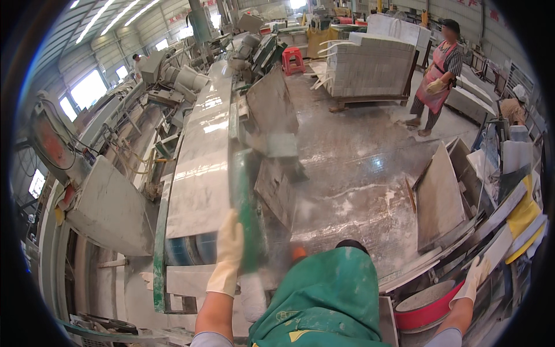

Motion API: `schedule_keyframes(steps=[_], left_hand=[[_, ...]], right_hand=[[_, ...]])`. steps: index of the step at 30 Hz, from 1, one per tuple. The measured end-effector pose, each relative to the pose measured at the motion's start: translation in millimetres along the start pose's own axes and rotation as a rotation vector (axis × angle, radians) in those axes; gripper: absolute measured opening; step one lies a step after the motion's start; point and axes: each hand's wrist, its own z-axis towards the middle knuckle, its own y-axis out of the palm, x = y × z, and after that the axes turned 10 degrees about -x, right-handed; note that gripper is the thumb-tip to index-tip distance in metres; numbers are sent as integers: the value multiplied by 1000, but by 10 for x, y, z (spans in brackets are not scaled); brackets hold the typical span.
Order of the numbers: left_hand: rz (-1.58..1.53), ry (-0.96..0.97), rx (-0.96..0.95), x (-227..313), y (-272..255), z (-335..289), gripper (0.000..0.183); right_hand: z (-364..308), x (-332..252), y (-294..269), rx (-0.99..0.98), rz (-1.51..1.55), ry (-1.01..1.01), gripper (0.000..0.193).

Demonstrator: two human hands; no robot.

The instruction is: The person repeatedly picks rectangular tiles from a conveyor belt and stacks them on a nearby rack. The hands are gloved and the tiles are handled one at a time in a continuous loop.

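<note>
My left hand [229, 250], in a cream rubber glove, lies along the right edge of a pale, glossy stone slab [199, 194] at its near end. Its fingers point forward, stretched out and not wrapped round anything. The slab rests on a long roller conveyor with a green frame [160, 248] and blue rollers [184, 251]. Out to the right, my right hand [475, 279], gloved the same way, reaches to pale stone strips [498, 250] leaning there. Its fingers look extended and apart against the nearest strip; whether they press on it is hard to see.
Below my right hand stands a round red-rimmed tub [425, 312]. Boards [440, 199] lean at the right. Ahead, a person in a pink apron [437, 75] stands beside a pallet of stacked white slabs [370, 66]. A red stool [293, 61] is farther back. The floor [352, 173] looks wet.
</note>
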Motion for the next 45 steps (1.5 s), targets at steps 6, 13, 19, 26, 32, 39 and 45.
schedule_keyframes(steps=[6, 13, 19, 26, 32, 39, 45], left_hand=[[420, 167, -252, 144, 357, 43, 52], [435, 231, -119, -11, 451, 25, 48], [448, 211, -138, 15, 435, 52, 47], [433, 205, -144, 25, 439, 60, 44], [440, 221, -131, 20, 434, 53, 45], [426, 231, -121, 43, 433, 52, 44], [416, 245, -108, 34, 437, 50, 44]], right_hand=[[-32, 57, -85, 10, 6, 85, 46], [236, 186, -146, 134, 58, 69, 44], [217, 118, -62, 117, -8, 189, 47], [322, 220, 123, -25, -194, 345, 56], [338, 299, 195, -119, -211, 364, 60], [220, 144, 61, -145, -224, 377, 61], [156, 86, 31, -149, -237, 360, 60]])
